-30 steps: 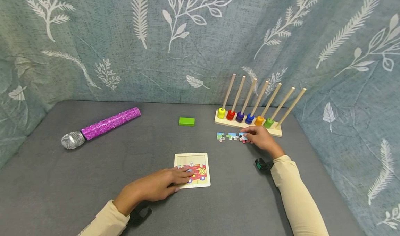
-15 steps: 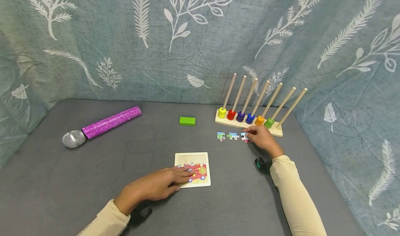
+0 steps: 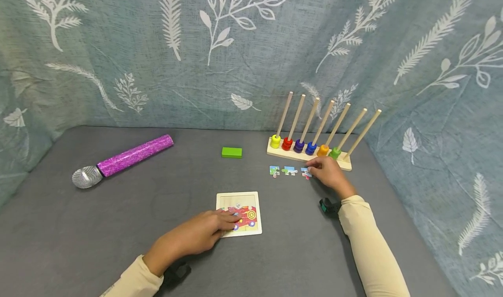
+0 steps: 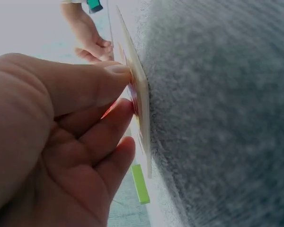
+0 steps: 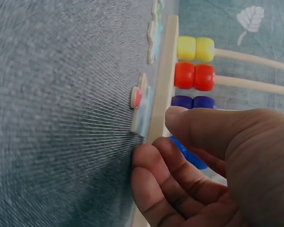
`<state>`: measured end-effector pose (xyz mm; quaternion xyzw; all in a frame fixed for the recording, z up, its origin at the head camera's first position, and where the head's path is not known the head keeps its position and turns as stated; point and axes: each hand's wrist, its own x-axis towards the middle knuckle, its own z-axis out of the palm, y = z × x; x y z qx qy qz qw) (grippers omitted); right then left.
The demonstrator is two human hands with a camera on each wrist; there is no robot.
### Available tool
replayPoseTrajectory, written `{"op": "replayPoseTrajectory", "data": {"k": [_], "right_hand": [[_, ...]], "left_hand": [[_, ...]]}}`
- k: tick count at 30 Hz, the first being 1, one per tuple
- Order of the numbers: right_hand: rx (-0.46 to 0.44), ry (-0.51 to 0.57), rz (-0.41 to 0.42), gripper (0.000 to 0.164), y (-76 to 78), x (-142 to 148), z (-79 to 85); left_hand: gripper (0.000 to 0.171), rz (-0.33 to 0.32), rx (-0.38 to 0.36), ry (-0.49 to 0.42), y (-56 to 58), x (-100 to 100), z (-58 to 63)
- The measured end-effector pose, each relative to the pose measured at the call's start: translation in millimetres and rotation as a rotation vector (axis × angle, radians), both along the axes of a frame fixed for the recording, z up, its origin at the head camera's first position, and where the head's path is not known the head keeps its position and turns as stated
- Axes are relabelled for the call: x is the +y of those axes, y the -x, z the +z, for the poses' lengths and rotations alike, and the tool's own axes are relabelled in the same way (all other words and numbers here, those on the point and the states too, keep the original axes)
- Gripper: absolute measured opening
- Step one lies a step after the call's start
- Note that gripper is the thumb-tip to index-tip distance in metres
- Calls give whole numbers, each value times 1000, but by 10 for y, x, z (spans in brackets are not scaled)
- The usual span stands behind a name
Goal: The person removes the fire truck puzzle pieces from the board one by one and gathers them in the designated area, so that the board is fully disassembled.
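Observation:
My left hand (image 3: 200, 231) rests on a wooden jigsaw tray (image 3: 237, 195), its fingertips lying over the red vehicle picture (image 3: 248, 217). In the left wrist view, the thumb and fingertips of that hand touch the tray (image 4: 144, 104) near its edge. My right hand (image 3: 328, 173) is beside a blue, white and red jigsaw piece (image 3: 305, 173). The right wrist view has this jigsaw piece (image 5: 142, 112) lying on the table, just off the fingertips, with nothing between thumb and fingers. Left of it lie a blue-green piece (image 3: 290, 170) and a green-and-blue corner piece (image 3: 274, 170).
Behind the right hand stands a wooden peg rack (image 3: 288, 153) with coloured beads on its upright pegs. A green block (image 3: 232, 152) lies at the back middle. The glittery purple microphone (image 3: 135, 156) lies at the left. A leaf-patterned curtain (image 3: 188, 83) backs the table.
The right hand's fingers have eased off the rightmost jigsaw piece, which has shifted and turned slightly. The left hand stays on the tray. The head view has shifted a little.

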<state>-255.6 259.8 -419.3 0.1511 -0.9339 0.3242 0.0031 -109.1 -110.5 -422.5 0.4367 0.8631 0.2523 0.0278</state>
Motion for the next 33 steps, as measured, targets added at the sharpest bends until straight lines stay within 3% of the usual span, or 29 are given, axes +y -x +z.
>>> {"op": "replayPoseTrajectory", "data": {"k": [6, 10, 16, 22, 26, 33], "right_hand": [[-11, 0, 16, 19, -32, -53, 69], [-30, -3, 41, 21, -75, -134, 143], [-46, -9, 108, 22, -146, -276, 256], [-88, 46, 188, 22, -232, -399, 272], [-160, 117, 256, 22, -324, -500, 247], [-170, 150, 322, 19, -442, -675, 220]], "left_hand": [[27, 9, -15, -109, 27, 17, 3], [28, 50, -21, -117, 49, -19, 29], [39, 194, -67, -35, 64, -113, 54], [61, 280, -81, 35, 98, -126, 55], [71, 316, -86, 83, 92, -136, 66], [74, 302, -74, 119, 93, -151, 62]]}}
